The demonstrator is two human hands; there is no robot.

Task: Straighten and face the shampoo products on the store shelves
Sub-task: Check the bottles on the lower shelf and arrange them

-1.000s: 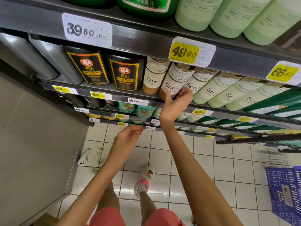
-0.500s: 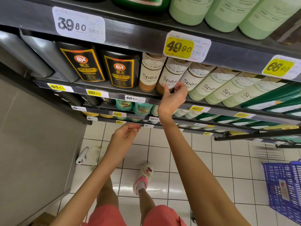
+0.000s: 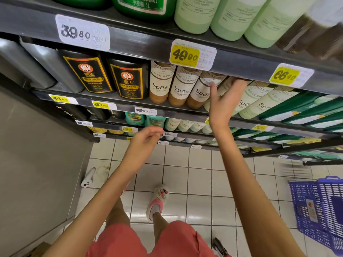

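A row of Spes shampoo bottles stands on the second shelf (image 3: pixel 120 106). Three are brown-bottomed (image 3: pixel 182 88), followed to the right by pale green ones (image 3: pixel 267 102). My right hand (image 3: pixel 225 101) is raised to the first pale green bottle. Its thumb lies along the gap beside the third brown bottle (image 3: pixel 200 91), and its fingers curl round the green bottle's far side, hiding most of it. My left hand (image 3: pixel 146 138) hangs lower, in front of the lower shelves, loosely curled and holding nothing. Two black bottles (image 3: pixel 130 80) stand left of the Spes row, labels facing out.
Green bottles line the top shelf (image 3: pixel 230 15), and dark green packs (image 3: pixel 306 112) fill the shelf to the right. A blue shopping basket (image 3: pixel 321 210) stands on the tiled floor at the right. A small white object (image 3: pixel 88 178) lies on the floor by the grey side panel (image 3: pixel 37 154).
My right hand has moved right and up, from the second and third brown Spes bottles to the first pale green one. My left hand has stayed about where it was.
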